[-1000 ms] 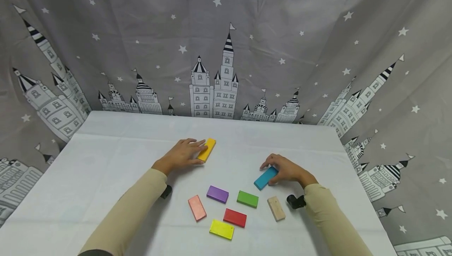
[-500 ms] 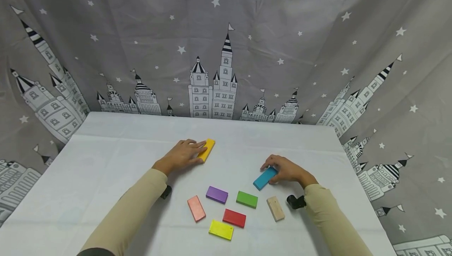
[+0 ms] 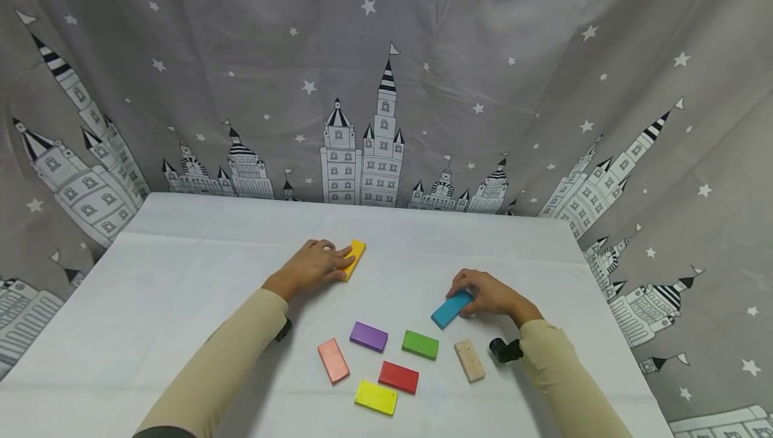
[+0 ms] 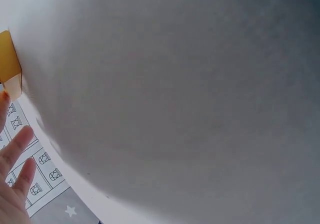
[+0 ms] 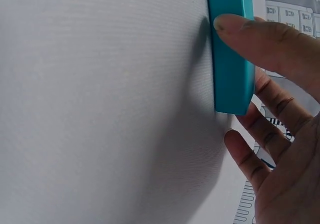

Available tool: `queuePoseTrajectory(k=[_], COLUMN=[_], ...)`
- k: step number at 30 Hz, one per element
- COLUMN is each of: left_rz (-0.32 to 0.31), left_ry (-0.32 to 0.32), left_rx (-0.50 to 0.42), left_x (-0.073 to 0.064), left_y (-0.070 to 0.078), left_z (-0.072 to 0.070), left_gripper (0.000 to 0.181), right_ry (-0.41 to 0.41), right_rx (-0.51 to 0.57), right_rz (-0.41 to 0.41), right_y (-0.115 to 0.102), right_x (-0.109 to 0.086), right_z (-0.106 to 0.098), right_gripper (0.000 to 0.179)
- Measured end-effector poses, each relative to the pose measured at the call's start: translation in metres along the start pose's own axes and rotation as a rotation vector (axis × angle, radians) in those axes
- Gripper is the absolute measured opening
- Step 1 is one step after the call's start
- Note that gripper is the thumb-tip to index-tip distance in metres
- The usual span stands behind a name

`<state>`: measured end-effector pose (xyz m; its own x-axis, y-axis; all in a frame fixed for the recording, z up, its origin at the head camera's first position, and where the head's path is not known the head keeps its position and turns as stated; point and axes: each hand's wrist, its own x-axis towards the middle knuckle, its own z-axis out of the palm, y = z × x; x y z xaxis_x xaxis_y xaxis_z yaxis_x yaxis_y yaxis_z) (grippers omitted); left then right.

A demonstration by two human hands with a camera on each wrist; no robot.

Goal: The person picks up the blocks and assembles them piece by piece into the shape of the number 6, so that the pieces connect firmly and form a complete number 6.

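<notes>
In the head view my left hand (image 3: 313, 267) is at an orange-yellow wooden block (image 3: 357, 254) at the middle back, its thumb and fingers pinching the block's sides. The left wrist view catches only one end of this block (image 4: 9, 63), with a fingertip at it and two other fingers spread. To the right, my right hand (image 3: 488, 292) pinches a blue block (image 3: 447, 312) lying flat on the white cloth. In the right wrist view, the thumb presses one long side of the blue block (image 5: 231, 78) while fingers reach round the opposite side.
Nearer me lie several loose blocks: purple (image 3: 368, 337), green (image 3: 420, 345), pink (image 3: 333, 361), red (image 3: 398, 377), bright yellow (image 3: 376, 398) and plain wood (image 3: 470, 360). A white cloth (image 3: 181, 257) covers the table. Behind hangs a grey curtain (image 3: 459, 35) printed with castles and stars.
Fingers of both hands have drawn in closer on the orange-yellow and blue blocks. The whole head view has shifted slightly; the other blocks keep their layout.
</notes>
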<state>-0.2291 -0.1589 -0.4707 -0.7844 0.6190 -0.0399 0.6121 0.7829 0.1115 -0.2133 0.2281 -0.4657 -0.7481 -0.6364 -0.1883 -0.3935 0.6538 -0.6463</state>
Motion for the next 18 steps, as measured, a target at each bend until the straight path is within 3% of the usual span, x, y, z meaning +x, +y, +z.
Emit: queuePoseTrajectory(k=[5, 18], left_rz=[-0.029, -0.062], left_ry=[-0.022, -0.047], left_rx=[0.045, 0.037], left_x=[0.001, 0.002], left_y=[0.002, 0.006], left_z=[-0.001, -0.003], left_gripper=[0.048, 0.049], right_ry=[-0.004, -0.002], right_rx=[-0.023, -0.094], right_rz=[-0.026, -0.028], right_y=[0.000, -0.007], right_x=[0.001, 0.015], right_z=[0.000, -0.003], right_gripper=[0.031, 0.030])
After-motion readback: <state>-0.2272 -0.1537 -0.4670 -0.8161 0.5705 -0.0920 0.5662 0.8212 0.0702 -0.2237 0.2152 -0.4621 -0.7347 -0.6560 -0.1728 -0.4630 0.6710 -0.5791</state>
